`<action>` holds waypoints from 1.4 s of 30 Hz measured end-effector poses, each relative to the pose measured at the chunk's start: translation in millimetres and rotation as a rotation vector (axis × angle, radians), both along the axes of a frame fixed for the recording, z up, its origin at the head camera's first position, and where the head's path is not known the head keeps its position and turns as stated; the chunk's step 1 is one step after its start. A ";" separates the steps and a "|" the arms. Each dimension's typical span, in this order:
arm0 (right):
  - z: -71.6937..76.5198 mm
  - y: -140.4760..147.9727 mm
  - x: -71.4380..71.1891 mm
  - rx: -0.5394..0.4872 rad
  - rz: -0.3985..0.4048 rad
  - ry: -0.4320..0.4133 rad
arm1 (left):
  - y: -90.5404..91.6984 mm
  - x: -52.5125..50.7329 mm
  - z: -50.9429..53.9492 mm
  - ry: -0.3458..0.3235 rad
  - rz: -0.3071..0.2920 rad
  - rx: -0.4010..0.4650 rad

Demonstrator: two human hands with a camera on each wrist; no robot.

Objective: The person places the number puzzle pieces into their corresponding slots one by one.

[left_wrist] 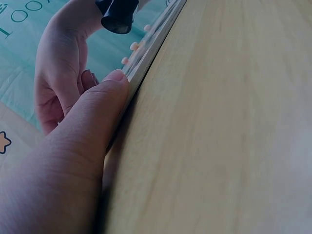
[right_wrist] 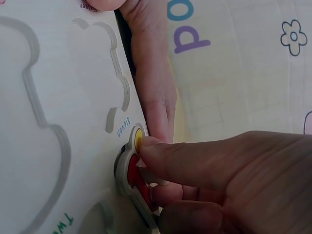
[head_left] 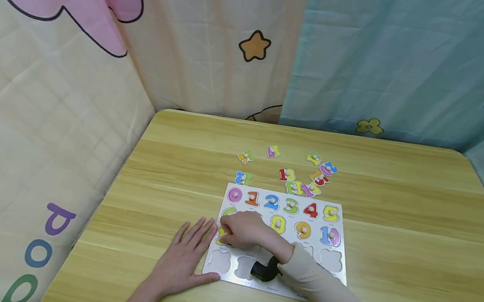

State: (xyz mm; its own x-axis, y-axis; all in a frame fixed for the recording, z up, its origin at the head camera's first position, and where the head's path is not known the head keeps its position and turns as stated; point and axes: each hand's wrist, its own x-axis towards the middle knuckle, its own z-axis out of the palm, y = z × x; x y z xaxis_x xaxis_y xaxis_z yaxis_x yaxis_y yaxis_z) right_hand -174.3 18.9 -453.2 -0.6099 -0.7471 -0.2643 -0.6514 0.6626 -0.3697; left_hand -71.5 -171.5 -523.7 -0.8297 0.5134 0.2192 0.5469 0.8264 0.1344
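My right hand (head_left: pixel 250 229) reaches over the left part of a white number puzzle board (head_left: pixel 230 267). Thumb and fingers pinch a yellow and red number piece (right_wrist: pixel 132 170) beside the printed word "Eleven". In the right wrist view its edge looks raised from the board; whether it is seated, I cannot tell. My left hand (head_left: pixel 184 254) lies with fingers spread on the table along the board's left side, fingertips and thumb touching its edge. Numbers zero (head_left: pixel 234 195) to five (head_left: pixel 331 214) fill the top row. Eight, nine and ten (head_left: pixel 330 236) show below; the right hand hides part of that row.
Loose two-digit pieces lie behind the board, among them a red and green 13 (head_left: pixel 286 175) and a blue and green 12 (head_left: pixel 243 178). Bare recesses (head_left: pixel 330 260) show in the lower rows. The wooden table (head_left: pixel 416 220) extends to both sides, with printed curtains (head_left: pixel 386 63) behind.
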 end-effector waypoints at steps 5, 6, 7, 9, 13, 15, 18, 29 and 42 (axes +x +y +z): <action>-1.2 1.8 0.0 -0.022 -0.005 -0.007 | -0.2 -0.2 0.5 -0.024 0.006 -0.006; -1.5 2.1 0.3 -0.027 -0.008 -0.006 | -0.3 -0.1 0.3 -0.027 0.007 -0.007; -2.0 2.4 0.7 -0.032 -0.012 -0.005 | -0.5 -0.1 -0.1 -0.025 0.005 -0.007; -2.8 2.8 1.4 -0.035 -0.015 0.002 | -0.7 -0.2 -0.6 -0.017 0.002 -0.004; -3.3 1.7 2.0 -0.027 -0.016 0.004 | -0.8 -0.3 -0.5 -0.002 -0.001 0.001; -3.3 0.9 2.3 -0.019 -0.011 0.011 | -0.6 -1.0 0.2 -0.003 -0.001 -0.001; -2.7 -0.3 4.4 -0.015 -0.013 0.023 | -0.8 -1.6 0.7 -0.007 -0.001 -0.011; -4.5 -0.3 6.2 -0.006 -0.030 0.041 | -0.8 -0.5 -0.6 -0.025 0.001 -0.008; -3.6 1.7 6.6 -0.017 -0.039 0.019 | -0.1 -0.4 -2.0 -0.004 0.003 -0.003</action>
State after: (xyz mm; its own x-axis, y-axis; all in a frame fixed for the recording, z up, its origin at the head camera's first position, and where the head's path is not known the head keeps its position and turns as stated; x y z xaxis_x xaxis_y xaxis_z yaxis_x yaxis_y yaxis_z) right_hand -167.7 20.6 -456.8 -0.6433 -0.7271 -0.2399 -0.6326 0.6812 -0.3685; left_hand -71.9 -171.6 -525.7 -0.8322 0.5114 0.2142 0.5437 0.8285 0.1340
